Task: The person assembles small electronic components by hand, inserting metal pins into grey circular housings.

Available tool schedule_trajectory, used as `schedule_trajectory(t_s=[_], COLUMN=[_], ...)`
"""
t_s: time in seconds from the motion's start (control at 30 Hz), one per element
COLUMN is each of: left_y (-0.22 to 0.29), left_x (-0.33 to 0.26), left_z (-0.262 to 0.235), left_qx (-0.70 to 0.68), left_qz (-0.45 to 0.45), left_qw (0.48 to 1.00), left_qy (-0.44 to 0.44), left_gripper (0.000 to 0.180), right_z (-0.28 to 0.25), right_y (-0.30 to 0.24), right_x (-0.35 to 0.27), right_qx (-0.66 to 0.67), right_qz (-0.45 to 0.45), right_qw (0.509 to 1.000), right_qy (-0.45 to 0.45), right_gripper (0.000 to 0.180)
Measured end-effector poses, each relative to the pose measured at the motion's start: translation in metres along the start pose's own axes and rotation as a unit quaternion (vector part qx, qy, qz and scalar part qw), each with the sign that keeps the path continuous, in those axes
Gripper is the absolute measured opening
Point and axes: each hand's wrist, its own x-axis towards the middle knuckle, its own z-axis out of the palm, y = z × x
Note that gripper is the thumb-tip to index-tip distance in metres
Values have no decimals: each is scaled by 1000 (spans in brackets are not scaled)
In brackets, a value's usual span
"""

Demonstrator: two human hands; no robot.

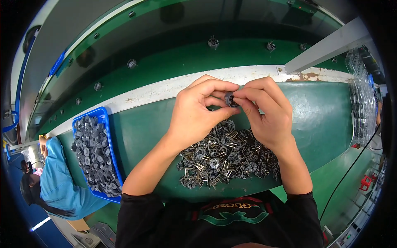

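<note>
Green-topped workbench (320,115) surface is stretching beneath a person's bare hands. Between those hands, a small dark-grey rounded plastic piece (228,98) is being held up over the bench. The left hand (192,107) is clamping it between thumb and fingers, while the right hand (269,111) is pinching its right edge with the fingertips. It is looking light and stiff, perhaps a little slippery; its outer rim is seeming the safest hold. Just below, a loose heap of metal-pronged parts (225,159) is lying; leftward, a shallow blue plastic tray (113,144) is holding grey plastic caps (96,153). Beyond, a dark-green conveyor belt (178,56) is bearing spaced-out pieces (213,42).
</note>
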Motion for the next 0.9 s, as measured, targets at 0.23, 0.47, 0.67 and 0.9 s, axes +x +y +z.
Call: schedule_trajectory(t_s=[0.23, 0.47, 0.67, 0.9], left_y=[-5, -33, -61, -47], left_x=[4, 39, 87, 74], left_z=[3, -43, -113, -150], left_qx=[-57, 129, 431, 607], left_qz=[34, -38, 37, 122], left_qw=[998, 983, 884, 757], left_qy=[-8, 125, 176, 211], left_gripper=[40, 21, 23, 33], right_z=[-1, -88, -89, -98], right_y=[5, 37, 52, 61], right_x=[-4, 12, -6, -11], right_qx=[-12, -24, -141, -70], right_qz=[15, 181, 234, 248], right_qw=[1000, 953, 884, 880], right_qy=[19, -243, -380, -398], right_gripper=[22, 38, 25, 22])
